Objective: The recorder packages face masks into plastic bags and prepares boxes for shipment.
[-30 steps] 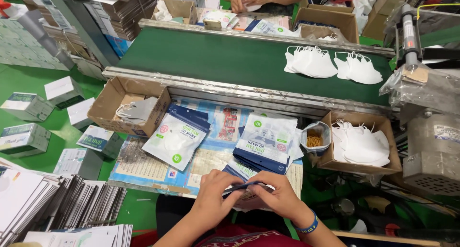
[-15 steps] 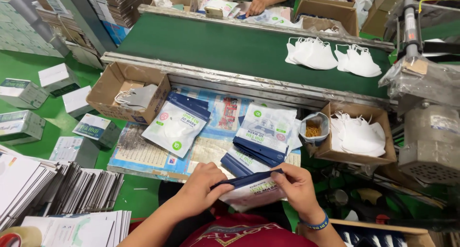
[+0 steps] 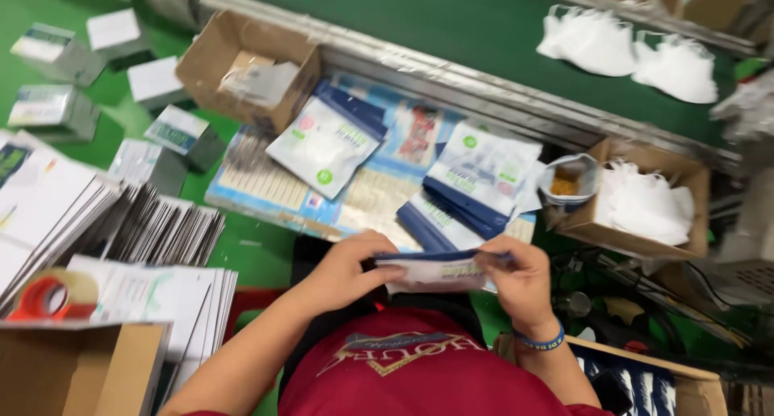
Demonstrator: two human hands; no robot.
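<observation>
Both hands hold one flat white pouch [image 3: 439, 271] with a dark blue top edge, close in front of my red shirt. My left hand [image 3: 347, 271] pinches its left end and my right hand [image 3: 520, 279], with a blue wristband, pinches its right end. Beyond the hands, similar white and blue pouches lie in a fanned stack [image 3: 476, 186] and as a single filled pouch [image 3: 322, 146] on a printed sheet. A brown box of white masks [image 3: 645, 202] stands to the right of the stack.
A green conveyor belt [image 3: 451, 25] runs across the back with white masks [image 3: 629, 49] on it. An open brown box [image 3: 242, 61] sits at left, with small cartons [image 3: 52, 110], flat folded cartons [image 3: 121, 230], a red tape roll [image 3: 48, 295] and a small cup [image 3: 564, 182].
The pouch has come closer to my chest and sits flatter between both hands. The view has dipped down and moved in towards the work surface.
</observation>
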